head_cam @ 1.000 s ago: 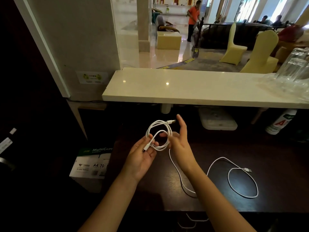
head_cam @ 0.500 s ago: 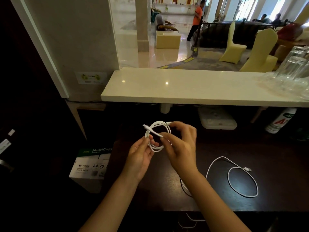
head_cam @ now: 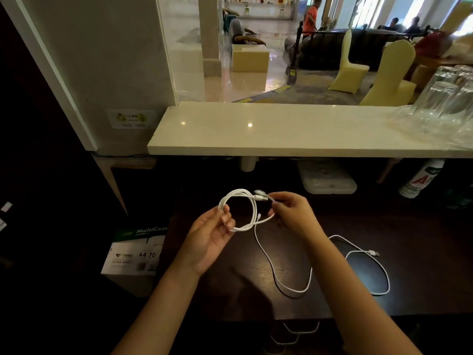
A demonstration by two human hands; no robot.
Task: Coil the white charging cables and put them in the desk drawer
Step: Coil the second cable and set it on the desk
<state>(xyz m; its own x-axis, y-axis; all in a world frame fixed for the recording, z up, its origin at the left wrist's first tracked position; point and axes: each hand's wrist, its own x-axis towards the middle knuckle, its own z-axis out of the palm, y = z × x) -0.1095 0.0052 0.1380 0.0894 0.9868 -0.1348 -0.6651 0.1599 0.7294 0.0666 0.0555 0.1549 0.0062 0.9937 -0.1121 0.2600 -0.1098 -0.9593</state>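
A white charging cable is wound into a small coil (head_cam: pixel 236 192) that I hold up over the dark desk (head_cam: pixel 399 226). My left hand (head_cam: pixel 207 239) grips the coil's left side, with fingers through the loop. My right hand (head_cam: pixel 294 213) pinches the plug end at the coil's upper right. A loose white strand (head_cam: pixel 297 290) drops from the coil onto the desk, passes under my right forearm and loops to the right. It ends in a plug (head_cam: pixel 372 251). I cannot tell if this strand is a second cable.
A pale stone counter (head_cam: pixel 281 129) overhangs the back of the desk, with upturned glasses (head_cam: pixel 445 98) on its right end. Under it are a white flat box (head_cam: pixel 327 178) and a white bottle (head_cam: pixel 422 179). A paper carton (head_cam: pixel 133 254) stands at the left. White cable loops (head_cam: pixel 302 330) show below the desk's front edge.
My right hand has moved from in front of the coil to its right side and now pinches the plug end. The coil has spread wider between my hands.
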